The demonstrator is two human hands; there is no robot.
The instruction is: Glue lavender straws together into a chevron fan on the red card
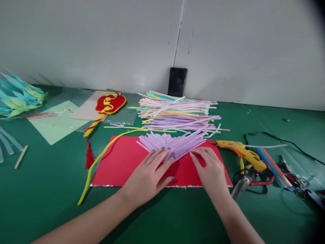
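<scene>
Lavender pipe cleaners (162, 142) lie in a V-shaped, woven-looking bundle on a red sheet (114, 166) with a worn white front edge. My left hand (152, 169) rests over the bundle's lower left part, fingers stretched out and pressing on the stems, thumb apart. At the lower right side of the bundle is my right hand (209, 166), its thumb and index fingertips close together at the outermost lavender stem. Behind the bundle lies a pile of loose pipe cleaners (177, 110) in pink, yellow, mint and lavender. A long yellow pipe cleaner (106, 152) curves over the sheet's left side.
A yellow glue gun (241, 152) lies on the right, near pliers (241, 186) and a black cord (279, 140). Against the wall leans a phone (177, 82). A red-and-yellow fan (111, 103), pale green paper (56, 122) and a blue-green craft piece (20, 95) are on the left.
</scene>
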